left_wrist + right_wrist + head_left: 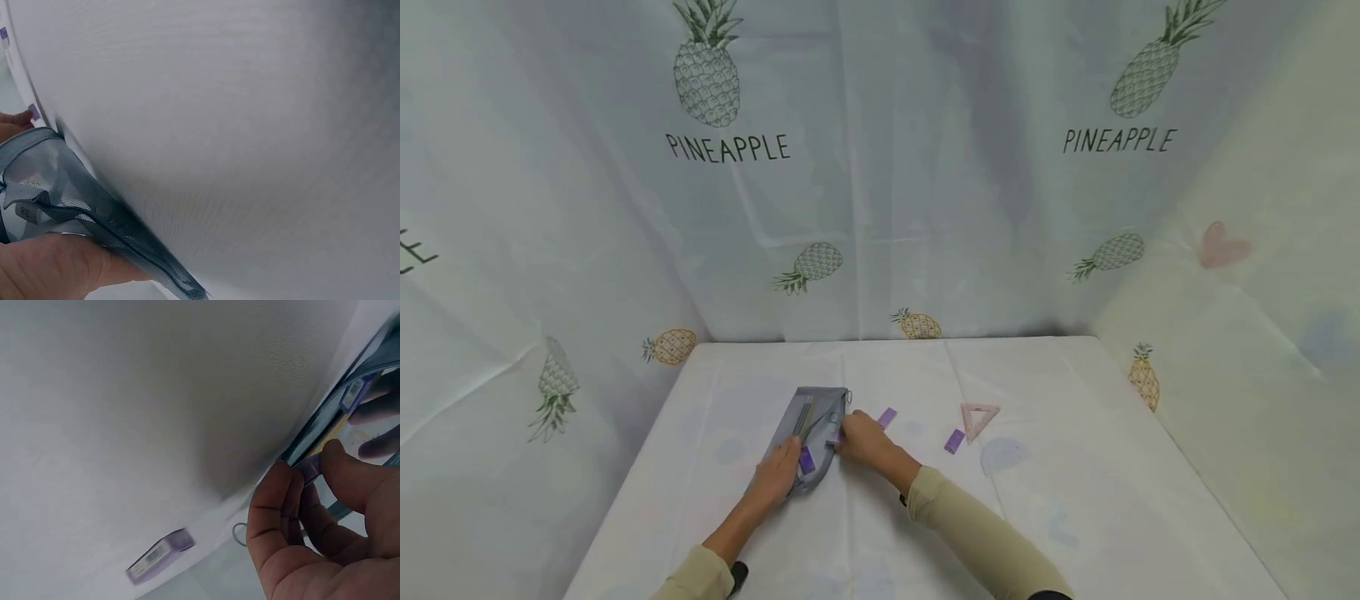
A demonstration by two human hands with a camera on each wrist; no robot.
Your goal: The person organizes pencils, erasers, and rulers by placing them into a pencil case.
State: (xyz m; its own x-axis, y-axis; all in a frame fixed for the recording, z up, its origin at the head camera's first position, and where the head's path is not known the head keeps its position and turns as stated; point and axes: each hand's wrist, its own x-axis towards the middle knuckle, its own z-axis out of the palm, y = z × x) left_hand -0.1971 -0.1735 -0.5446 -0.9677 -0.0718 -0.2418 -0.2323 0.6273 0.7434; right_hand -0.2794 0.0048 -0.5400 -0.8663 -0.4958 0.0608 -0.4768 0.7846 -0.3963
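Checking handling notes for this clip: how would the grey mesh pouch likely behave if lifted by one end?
The pouch would probably sag: its mesh wall creases and folds under the left hand. It looks light, thin netting with a few slim items inside. Those items might slide toward the opening, where the right hand pinches a small purple piece.

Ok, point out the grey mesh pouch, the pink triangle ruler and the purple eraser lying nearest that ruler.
grey mesh pouch [820, 408], head view, on its upper mesh panel.
pink triangle ruler [978, 418], head view, on its frame near the top edge.
purple eraser [954, 441], head view, on the middle of its top face.
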